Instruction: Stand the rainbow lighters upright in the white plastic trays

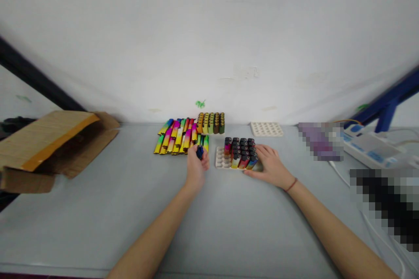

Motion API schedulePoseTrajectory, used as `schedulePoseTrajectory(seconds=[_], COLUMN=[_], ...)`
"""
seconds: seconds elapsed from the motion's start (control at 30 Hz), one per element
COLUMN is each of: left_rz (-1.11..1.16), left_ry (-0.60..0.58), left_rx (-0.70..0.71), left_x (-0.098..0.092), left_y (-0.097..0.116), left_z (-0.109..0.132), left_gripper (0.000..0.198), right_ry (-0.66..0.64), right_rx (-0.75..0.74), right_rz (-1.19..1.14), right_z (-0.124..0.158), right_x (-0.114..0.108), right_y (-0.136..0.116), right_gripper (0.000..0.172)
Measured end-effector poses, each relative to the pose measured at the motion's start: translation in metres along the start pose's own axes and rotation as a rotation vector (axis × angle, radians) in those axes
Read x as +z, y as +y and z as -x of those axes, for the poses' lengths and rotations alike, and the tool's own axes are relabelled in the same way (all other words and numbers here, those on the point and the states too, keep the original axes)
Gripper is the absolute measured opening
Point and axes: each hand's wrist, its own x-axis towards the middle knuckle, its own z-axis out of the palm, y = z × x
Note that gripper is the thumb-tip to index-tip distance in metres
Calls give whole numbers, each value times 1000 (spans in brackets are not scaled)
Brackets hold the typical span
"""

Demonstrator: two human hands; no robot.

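Observation:
My left hand (197, 163) is closed around a dark blue lighter (199, 152), whose top end shows above the fingers; the rest is hidden in the grip. A white tray with round holes (222, 162) lies just to the right. Several black-topped lighters (242, 153) stand upright in it, filling its middle and right, while holes show at its left. My right hand (270, 165) clasps the tray's right end, thumb along the front edge and fingers along the side. Behind my left hand lies a pile of shiny rainbow-coloured wrapped sticks (176, 137).
At the back stands a block of gold-topped lighters (211, 124) in rows. Another white holed tray (266, 129) lies by the wall. An open cardboard box (62, 144) is at left. A power strip (376, 146) and white cable (376, 226) lie at right, near blurred items.

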Motion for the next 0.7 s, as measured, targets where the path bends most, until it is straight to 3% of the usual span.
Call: schedulePoseTrajectory(seconds=[0.23, 0.47, 0.6, 0.7], left_rz=[-6, -131, -261, -392], left_ry=[-24, -172, -256, -232], left_rx=[68, 315, 416, 509], left_x=[-1, -7, -10, -11], left_y=[-3, -14, -18, -20], left_z=[-4, -7, -4, -6], left_gripper=[52, 30, 31, 33], right_ry=[0, -17, -32, -37], right_rx=[6, 22, 7, 9], right_rz=[-44, -112, -148, -151], right_z=[0, -3, -2, -2], right_x=[-2, -5, -6, -5], right_y=[-1, 1, 5, 7], right_gripper=[69, 68, 70, 71])
